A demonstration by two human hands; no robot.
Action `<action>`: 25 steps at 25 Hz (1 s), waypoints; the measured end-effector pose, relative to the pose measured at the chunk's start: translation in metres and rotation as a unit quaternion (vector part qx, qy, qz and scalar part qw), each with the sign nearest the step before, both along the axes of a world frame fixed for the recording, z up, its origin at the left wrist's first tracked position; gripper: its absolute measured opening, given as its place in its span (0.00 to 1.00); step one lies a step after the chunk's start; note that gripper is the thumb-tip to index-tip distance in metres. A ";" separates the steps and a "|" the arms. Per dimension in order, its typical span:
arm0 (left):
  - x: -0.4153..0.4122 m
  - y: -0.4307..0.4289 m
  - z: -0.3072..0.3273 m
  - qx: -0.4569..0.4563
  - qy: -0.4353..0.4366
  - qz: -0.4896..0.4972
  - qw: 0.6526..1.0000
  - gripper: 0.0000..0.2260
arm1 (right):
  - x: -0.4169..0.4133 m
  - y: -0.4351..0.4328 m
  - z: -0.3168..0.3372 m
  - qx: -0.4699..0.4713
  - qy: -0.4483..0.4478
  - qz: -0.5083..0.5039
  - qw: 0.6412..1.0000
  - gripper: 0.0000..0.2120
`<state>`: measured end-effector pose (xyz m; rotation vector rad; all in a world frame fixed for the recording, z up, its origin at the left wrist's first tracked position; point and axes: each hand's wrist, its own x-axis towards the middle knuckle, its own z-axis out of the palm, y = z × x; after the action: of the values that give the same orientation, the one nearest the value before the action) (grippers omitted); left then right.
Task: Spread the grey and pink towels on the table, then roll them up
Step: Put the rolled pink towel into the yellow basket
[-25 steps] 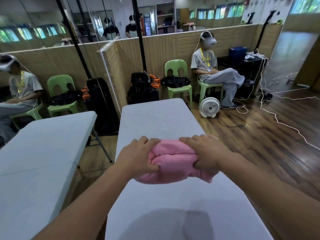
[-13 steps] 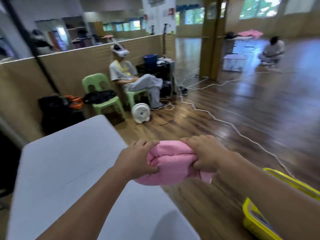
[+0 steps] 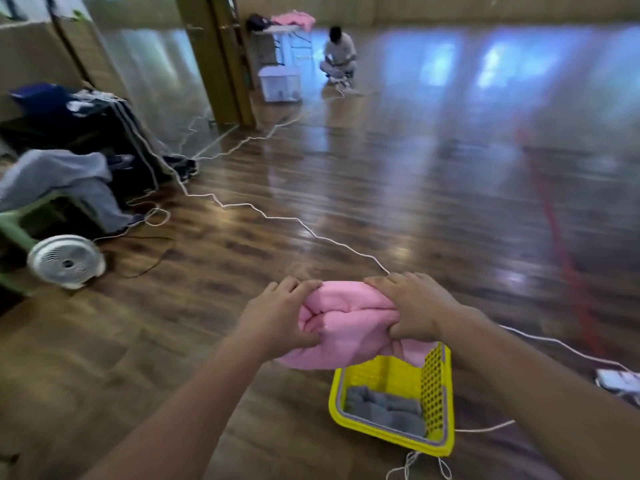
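Note:
I hold the rolled pink towel in the air with both hands. My left hand grips its left end and my right hand grips its right end. The roll hangs just above a yellow perforated basket standing on the wooden floor. Inside the basket lies the grey towel, rolled up. The table is out of view.
A white cable snakes across the floor toward the basket. A white fan and a seated person's legs on a green chair are at the left. Another person crouches far back beside a white bin.
My view has swung right, from the table to the floor. Both hands have carried the pink towel roll off the table and over the yellow basket.

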<state>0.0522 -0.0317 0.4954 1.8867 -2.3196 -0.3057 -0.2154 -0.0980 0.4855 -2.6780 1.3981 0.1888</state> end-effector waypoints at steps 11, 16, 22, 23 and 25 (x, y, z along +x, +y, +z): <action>-0.122 -0.206 -0.258 0.152 -0.034 -0.127 0.980 0.43 | -0.119 -0.121 -0.255 0.155 0.005 -0.151 0.976 0.47; -0.160 -0.255 -0.458 0.184 -0.047 -0.135 0.973 0.39 | -0.154 -0.156 -0.460 0.216 -0.024 -0.195 0.957 0.48; -0.201 -0.278 -0.684 0.234 -0.096 -0.096 0.963 0.34 | -0.154 -0.180 -0.688 0.260 -0.004 -0.229 0.938 0.44; -0.203 -0.277 -0.713 0.244 -0.104 -0.092 0.960 0.34 | -0.153 -0.180 -0.719 0.269 0.006 -0.228 0.936 0.45; -0.204 -0.266 -0.761 0.252 -0.105 -0.084 0.958 0.34 | -0.151 -0.173 -0.769 0.281 0.030 -0.228 0.932 0.47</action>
<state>-0.1522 -0.2973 -0.2655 2.0107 -2.7534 -0.8243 -0.3667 -0.2714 -0.2830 -1.8560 1.6324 0.5335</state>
